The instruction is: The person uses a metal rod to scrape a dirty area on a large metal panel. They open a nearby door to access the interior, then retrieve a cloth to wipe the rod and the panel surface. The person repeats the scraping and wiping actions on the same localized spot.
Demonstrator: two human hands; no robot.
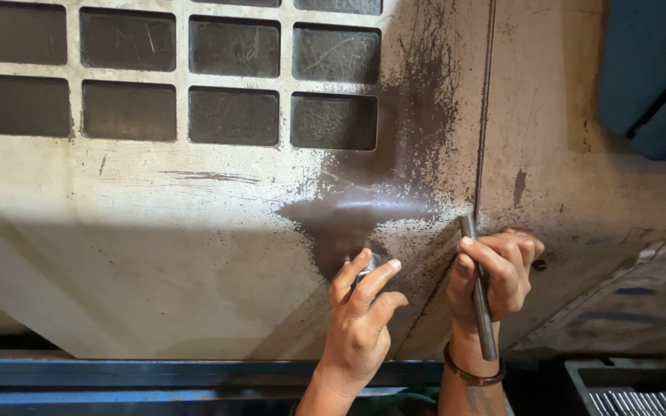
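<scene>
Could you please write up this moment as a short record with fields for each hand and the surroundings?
Left hand: left hand pinches a small shiny metal piece against the panel.
Right hand: right hand grips a thin metal rod, its tip at the panel seam.
Surface: dirty beige machine panel with a dark stain and a grid of windows.
Wrist: brown bangle on the right.

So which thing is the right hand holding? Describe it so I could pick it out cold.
Start at the big dirty beige panel with its grid of dark windows. Follow the vertical seam down its right side to the right hand. In its fist is a thin grey metal rod, the only long, straight piece; the left hand pinches something small and round.
</scene>
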